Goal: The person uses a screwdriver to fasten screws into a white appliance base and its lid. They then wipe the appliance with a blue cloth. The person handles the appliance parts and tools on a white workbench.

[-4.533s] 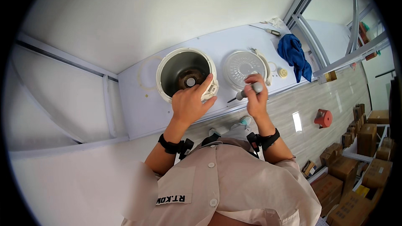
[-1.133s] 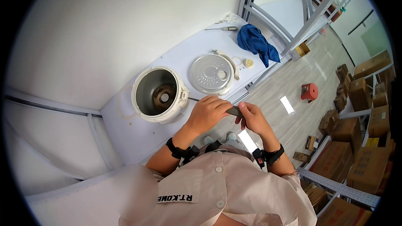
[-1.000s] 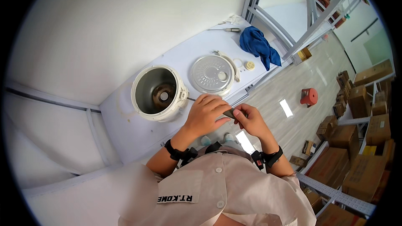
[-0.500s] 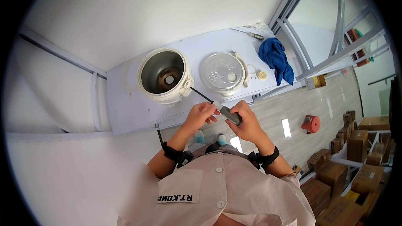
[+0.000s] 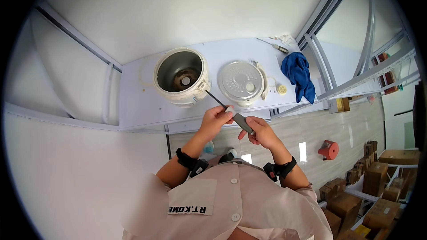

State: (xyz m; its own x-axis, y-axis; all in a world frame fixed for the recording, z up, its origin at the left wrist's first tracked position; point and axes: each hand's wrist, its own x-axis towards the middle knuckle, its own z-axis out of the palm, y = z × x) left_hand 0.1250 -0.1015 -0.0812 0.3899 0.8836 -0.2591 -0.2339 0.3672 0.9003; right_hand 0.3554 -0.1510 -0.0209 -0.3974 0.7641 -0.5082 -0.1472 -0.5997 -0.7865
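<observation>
A screwdriver (image 5: pixel 242 123) with a grey handle and a long dark shaft slants up and left from my hands. Its tip meets the outer side of a cream rice cooker body (image 5: pixel 180 101), by the latch area below the rim. My left hand (image 5: pixel 215 122) pinches the front of the handle, where the shaft begins. Around the rear end of the handle are the thumb and fingers of my right hand (image 5: pixel 262 133). The cooker's open top shows a grey, brown-stained inside with a round light piece at the bottom. Right of it lies the detached lid (image 5: pixel 240 79), its metal inner plate facing up.
On the white table (image 5: pixel 147 118), a yellow round cap (image 5: pixel 281 90), a pale ring and tiny parts lie right of the lid. Beyond are a blue cloth (image 5: pixel 297 74) and another screwdriver (image 5: pixel 280 49). A red stool (image 5: pixel 329 150) and cardboard boxes (image 5: pixel 376 178) stand on the right.
The view has shifted slightly. My left hand has closed in on the front of the handle, and my right hand has changed its hold at the rear end. The tip stays at the cooker's side.
</observation>
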